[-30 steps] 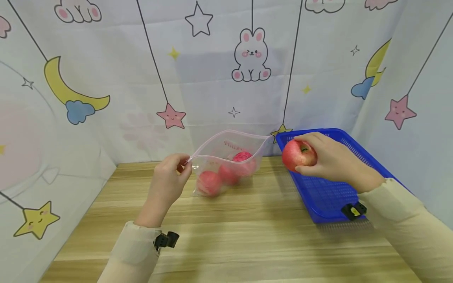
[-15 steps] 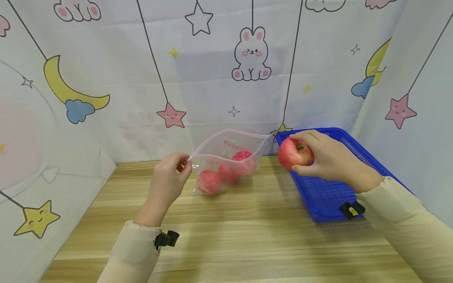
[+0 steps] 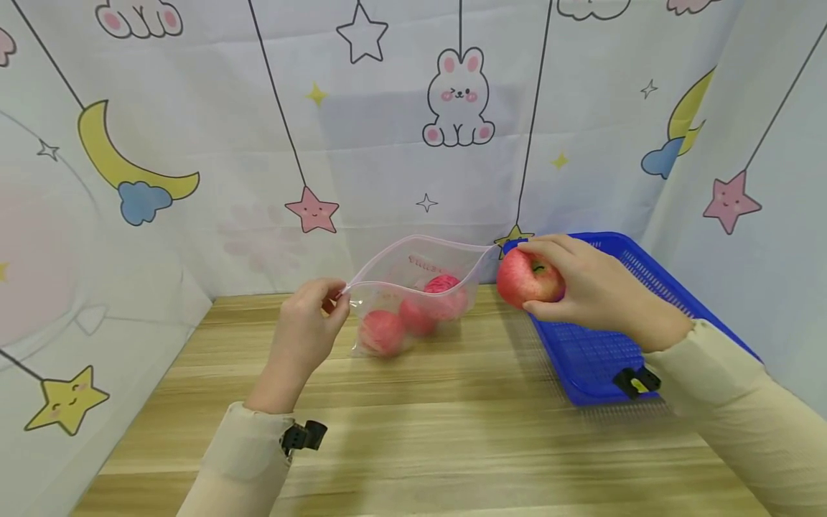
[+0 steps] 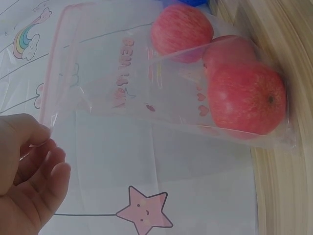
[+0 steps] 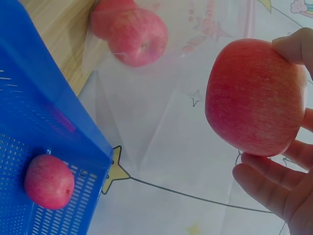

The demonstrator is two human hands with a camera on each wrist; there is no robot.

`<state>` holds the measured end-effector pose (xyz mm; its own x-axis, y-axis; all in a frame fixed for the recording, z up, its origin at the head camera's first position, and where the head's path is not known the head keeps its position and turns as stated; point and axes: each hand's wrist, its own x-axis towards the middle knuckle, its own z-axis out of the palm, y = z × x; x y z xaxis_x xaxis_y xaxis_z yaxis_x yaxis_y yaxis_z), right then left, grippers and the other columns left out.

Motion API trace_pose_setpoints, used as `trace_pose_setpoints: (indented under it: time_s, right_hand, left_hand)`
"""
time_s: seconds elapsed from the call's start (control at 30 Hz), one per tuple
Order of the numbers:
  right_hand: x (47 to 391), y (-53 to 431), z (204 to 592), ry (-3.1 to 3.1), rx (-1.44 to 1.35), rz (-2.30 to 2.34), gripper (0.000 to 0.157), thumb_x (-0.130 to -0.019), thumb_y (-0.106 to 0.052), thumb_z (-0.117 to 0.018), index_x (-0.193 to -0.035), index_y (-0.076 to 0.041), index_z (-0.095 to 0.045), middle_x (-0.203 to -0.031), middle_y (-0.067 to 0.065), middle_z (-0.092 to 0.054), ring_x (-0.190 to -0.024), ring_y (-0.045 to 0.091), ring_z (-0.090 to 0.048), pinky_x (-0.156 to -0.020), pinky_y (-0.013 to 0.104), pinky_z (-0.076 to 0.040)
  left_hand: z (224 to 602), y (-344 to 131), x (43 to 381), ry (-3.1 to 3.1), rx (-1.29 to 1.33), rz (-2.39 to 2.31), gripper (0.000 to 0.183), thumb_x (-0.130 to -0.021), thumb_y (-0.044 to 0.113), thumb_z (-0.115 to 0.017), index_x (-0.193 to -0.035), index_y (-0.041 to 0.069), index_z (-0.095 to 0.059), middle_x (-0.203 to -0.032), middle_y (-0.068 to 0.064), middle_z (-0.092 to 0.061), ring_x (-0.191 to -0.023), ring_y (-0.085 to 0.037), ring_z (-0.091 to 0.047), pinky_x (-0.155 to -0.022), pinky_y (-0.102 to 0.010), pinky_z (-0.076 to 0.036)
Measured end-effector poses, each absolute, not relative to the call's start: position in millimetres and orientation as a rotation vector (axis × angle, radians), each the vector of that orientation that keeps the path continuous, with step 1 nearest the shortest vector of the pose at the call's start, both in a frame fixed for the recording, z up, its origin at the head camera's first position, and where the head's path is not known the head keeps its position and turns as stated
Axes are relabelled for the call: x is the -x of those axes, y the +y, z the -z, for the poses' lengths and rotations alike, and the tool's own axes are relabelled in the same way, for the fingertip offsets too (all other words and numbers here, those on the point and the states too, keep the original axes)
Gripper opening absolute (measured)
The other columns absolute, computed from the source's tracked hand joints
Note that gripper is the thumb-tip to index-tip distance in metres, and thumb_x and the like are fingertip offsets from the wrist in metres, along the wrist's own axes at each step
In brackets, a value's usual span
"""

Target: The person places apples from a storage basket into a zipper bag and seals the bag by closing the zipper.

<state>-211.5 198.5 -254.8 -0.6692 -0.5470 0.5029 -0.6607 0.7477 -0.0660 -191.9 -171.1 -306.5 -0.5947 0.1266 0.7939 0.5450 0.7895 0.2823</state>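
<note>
My left hand [image 3: 311,316] pinches the corner of a clear zip bag [image 3: 413,262] at its pink-edged mouth, which gapes at the top. Inside the bag, 3 red apples [image 4: 247,100] sit at the bottom on the table. My right hand [image 3: 591,291] grips another red apple [image 3: 530,278] between thumb and fingers, stem side facing the head camera. That apple hangs over the left rim of a blue plastic basket [image 3: 554,359], to the right of the bag's mouth. In the right wrist view one more apple [image 5: 49,181] lies in the basket.
The wooden table [image 3: 413,438] runs up to a white curtain [image 3: 388,143] printed with stars, moons and a rabbit. The basket stands at the right, close to the bag. Each sleeve carries a small black wrist device [image 3: 304,435].
My right hand has moved slightly left with the apple, from over the basket toward the bag. The left hand and the bag stay in place.
</note>
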Motion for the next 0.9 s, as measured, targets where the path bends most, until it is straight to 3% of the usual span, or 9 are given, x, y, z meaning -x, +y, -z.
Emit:
trace_pose_setpoints:
  time_s: [0.9]
  right_hand:
    - [208,178,250,-2.440,-1.021,-0.351,0.069,-0.068,-0.034,-0.079,-0.130,-0.017,-0.054,-0.129,0.005,-0.054,-0.115,0.026,-0.053,-0.087,0.043,-0.050]
  left_hand:
    - [308,-172,194,-2.141,0.519,0.642,0.010,-0.080,-0.001,-0.069,-0.089,-0.002,-0.065,-0.077,-0.014,-0.065,-0.065,-0.022,-0.062,-0.055,-0.033,-0.052]
